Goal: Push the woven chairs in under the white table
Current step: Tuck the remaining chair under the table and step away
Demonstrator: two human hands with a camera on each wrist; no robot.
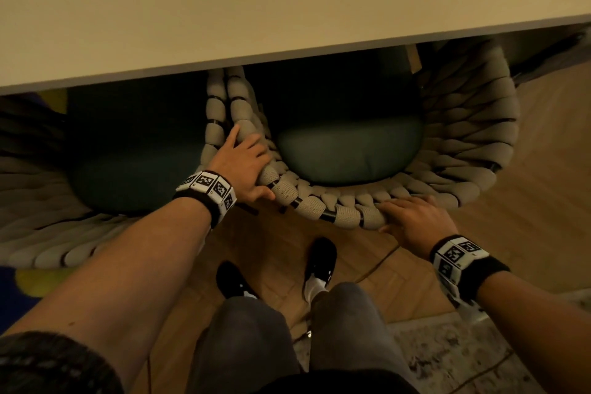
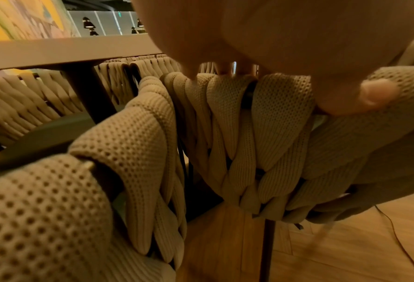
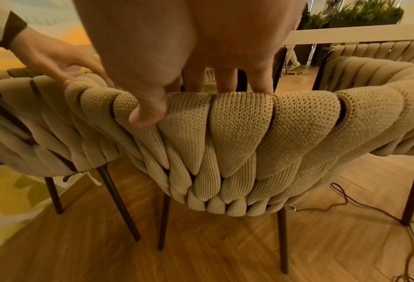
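two hands are seen on the curved top rail of one woven chair [image 1: 454, 150], viewed from above. the left hand [image 1: 243, 160] is laid over the rail at its left bend, fingers folded over the inner side and thumb pressed against the outer side, so that the rail is gripped. the right hand [image 1: 412, 217] is set on the rear of the same rail, nearest the body; in the right wrist view its fingers [image 3: 261, 80] are hooked over the top edge and its thumb is pressed into the knitted bands below, so that the rail is gripped there too. beyond both hands the white table [image 1: 256, 3] is shown, its near edge lying over the front part of the chair; the green seat cushion [image 1: 348, 153] is partly covered by the tabletop, while the backrest beneath the hands is left outside the edge. to the left of the left hand a second woven chair [image 1: 48, 233] is seen, its armrest just beside that of the gripped chair and its dark seat also reaching under the table edge. in the left wrist view a dark table leg [image 2: 90, 95] is visible ahead of the left hand, between the two chairs. below the hands, wooden floor [image 1: 543, 144], two dark shoes [image 1: 319, 259] and a thin cable [image 3: 360, 208] to the right of the right hand are shown.
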